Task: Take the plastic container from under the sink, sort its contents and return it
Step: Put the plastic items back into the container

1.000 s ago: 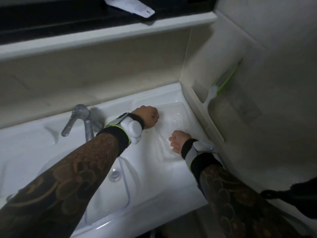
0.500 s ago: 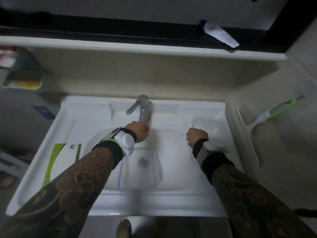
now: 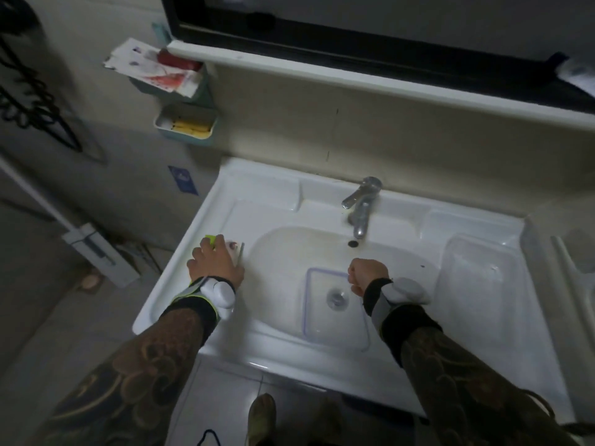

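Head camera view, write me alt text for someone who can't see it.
Seen from above, a person's left hand rests on a green and white packet on the left rim of a white sink, while the right hand hovers fisted over a clear plastic container lying in the basin.

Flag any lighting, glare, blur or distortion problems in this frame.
Head view: dim, flat light with muted colours; faint glare on the front rim of the white moulded sink; the clear rectangular plastic container in the basin barely stands out; head view's upper left, with the black hanging cords, is smeared by blur; the wide-angle lens bows the long white shelf edge.
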### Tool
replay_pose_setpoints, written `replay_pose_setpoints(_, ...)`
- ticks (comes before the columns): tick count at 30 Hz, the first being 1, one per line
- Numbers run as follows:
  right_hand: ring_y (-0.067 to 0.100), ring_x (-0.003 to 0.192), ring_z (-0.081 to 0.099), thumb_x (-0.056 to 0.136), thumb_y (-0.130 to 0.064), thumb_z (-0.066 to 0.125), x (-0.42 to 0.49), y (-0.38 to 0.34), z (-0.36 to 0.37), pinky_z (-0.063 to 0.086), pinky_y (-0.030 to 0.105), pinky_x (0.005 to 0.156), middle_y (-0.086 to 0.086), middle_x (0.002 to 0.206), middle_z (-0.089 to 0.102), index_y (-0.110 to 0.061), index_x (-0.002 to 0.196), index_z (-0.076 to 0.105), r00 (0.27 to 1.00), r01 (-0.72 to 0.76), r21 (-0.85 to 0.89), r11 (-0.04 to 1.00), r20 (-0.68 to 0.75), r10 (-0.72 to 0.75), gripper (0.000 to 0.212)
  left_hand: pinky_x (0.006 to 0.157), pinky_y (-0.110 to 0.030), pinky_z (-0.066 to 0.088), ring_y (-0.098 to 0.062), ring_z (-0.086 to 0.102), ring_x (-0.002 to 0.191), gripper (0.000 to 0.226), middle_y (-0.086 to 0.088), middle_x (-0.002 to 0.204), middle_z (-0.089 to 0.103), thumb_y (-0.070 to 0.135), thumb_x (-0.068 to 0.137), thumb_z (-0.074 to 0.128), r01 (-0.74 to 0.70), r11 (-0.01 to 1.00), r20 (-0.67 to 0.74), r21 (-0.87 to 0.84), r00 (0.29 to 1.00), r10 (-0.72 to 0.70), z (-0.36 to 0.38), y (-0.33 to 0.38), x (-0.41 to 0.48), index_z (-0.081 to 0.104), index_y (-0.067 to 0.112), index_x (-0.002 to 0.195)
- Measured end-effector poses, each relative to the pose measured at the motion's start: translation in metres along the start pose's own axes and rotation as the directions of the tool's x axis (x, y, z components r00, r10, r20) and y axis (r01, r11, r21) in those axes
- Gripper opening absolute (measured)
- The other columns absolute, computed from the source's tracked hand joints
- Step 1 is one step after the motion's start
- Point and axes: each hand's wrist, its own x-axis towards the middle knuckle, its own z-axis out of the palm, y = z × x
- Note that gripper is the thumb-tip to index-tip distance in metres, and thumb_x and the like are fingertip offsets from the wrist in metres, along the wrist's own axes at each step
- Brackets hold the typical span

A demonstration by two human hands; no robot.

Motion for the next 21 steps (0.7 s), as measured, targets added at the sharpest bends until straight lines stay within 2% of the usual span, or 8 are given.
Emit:
replay_pose_setpoints(3, 0.020, 0.046, 0.040, 0.085, -0.004, 0.045, -0.007, 0.001, 0.018, 0.033, 0.020, 0.041, 0.008, 0.060, 0.044, -0.010, 0.060, 0.047, 1.000, 0.007, -0.048, 0.999, 0.000, -0.007, 0.026, 0.099, -0.045, 0.038, -0.035, 0.040, 0.126, 0.087, -0.010, 0.141, 0.034, 0.047, 0.071, 0.069, 0.046, 0.999, 0.011, 0.002, 0.999, -0.046, 0.013, -0.019, 0.001, 0.026, 0.020, 0.141)
replay_pose_setpoints(7, 0.021, 0.050, 0.044, 0.086, -0.004, 0.043, -0.011, 0.004, 0.041, 0.035, 0.027, 0.049, 0.010, 0.060, 0.048, -0.009, 0.060, 0.048, 0.999, 0.045, -0.065, 0.997, 0.025, -0.044, 0.027, 0.097, -0.044, 0.039, -0.035, 0.042, 0.122, 0.092, -0.008, 0.139, 0.034, 0.051, 0.068, 0.070, 0.055, 0.997, 0.044, -0.045, 0.998, -0.053, 0.026, -0.028, -0.004, 0.022, 0.022, 0.142)
replay_pose_setpoints(11, 0.018, 0.053, 0.048, 0.088, -0.005, 0.044, -0.017, 0.009, 0.049, 0.039, 0.027, 0.052, 0.007, 0.064, 0.049, -0.012, 0.065, 0.048, 0.998, 0.032, -0.065, 0.997, 0.062, -0.028, 0.025, 0.093, -0.041, 0.038, -0.034, 0.044, 0.116, 0.098, -0.008, 0.143, 0.028, 0.043, 0.068, 0.073, 0.050, 0.999, 0.023, -0.013, 0.999, -0.049, 0.036, -0.017, -0.010, 0.017, 0.022, 0.146)
replay_pose_setpoints(14, 0.017, 0.054, 0.050, 0.088, -0.005, 0.045, -0.024, 0.009, 0.057, 0.038, 0.023, 0.047, 0.006, 0.064, 0.050, -0.012, 0.065, 0.049, 0.997, 0.010, -0.006, 1.000, 0.075, -0.010, 0.025, 0.097, -0.042, 0.037, -0.035, 0.044, 0.118, 0.101, -0.010, 0.150, 0.020, 0.034, 0.070, 0.072, 0.086, 0.996, 0.058, -0.019, 0.995, -0.085, 0.036, -0.013, -0.005, 0.010, 0.024, 0.149)
replay_pose_setpoints(17, 0.016, 0.055, 0.051, 0.087, -0.009, 0.050, -0.032, 0.011, 0.061, 0.037, 0.023, 0.047, 0.005, 0.067, 0.052, -0.014, 0.067, 0.053, 0.994, 0.000, 0.038, 0.999, 0.106, -0.004, 0.021, 0.099, -0.042, 0.037, -0.035, 0.045, 0.119, 0.101, -0.012, 0.144, 0.029, 0.035, 0.073, 0.071, 0.115, 0.993, 0.103, -0.003, 0.988, -0.114, 0.032, -0.009, -0.002, 0.008, 0.024, 0.151)
replay_pose_setpoints(19, 0.016, 0.051, 0.047, 0.085, -0.007, 0.050, -0.038, 0.011, 0.063, 0.035, 0.021, 0.044, 0.006, 0.065, 0.050, -0.015, 0.062, 0.051, 0.991, 0.006, 0.068, 0.998, 0.133, -0.015, 0.025, 0.102, -0.043, 0.037, -0.037, 0.045, 0.123, 0.104, -0.014, 0.141, 0.036, 0.043, 0.072, 0.071, 0.149, 0.983, 0.172, -0.107, 0.977, -0.129, 0.023, -0.006, 0.003, 0.007, 0.023, 0.150)
replay_pose_setpoints(21, 0.015, 0.046, 0.037, 0.087, -0.003, 0.045, -0.042, 0.007, 0.065, 0.030, 0.017, 0.041, 0.007, 0.060, 0.040, -0.017, 0.058, 0.042, 0.978, 0.014, 0.147, 0.989, 0.202, -0.044, 0.032, 0.107, -0.044, 0.038, -0.038, 0.047, 0.127, 0.104, -0.017, 0.143, 0.040, 0.049, 0.071, 0.070, 0.196, 0.933, 0.261, -0.303, 0.958, -0.117, 0.008, 0.000, 0.013, 0.010, 0.017, 0.150)
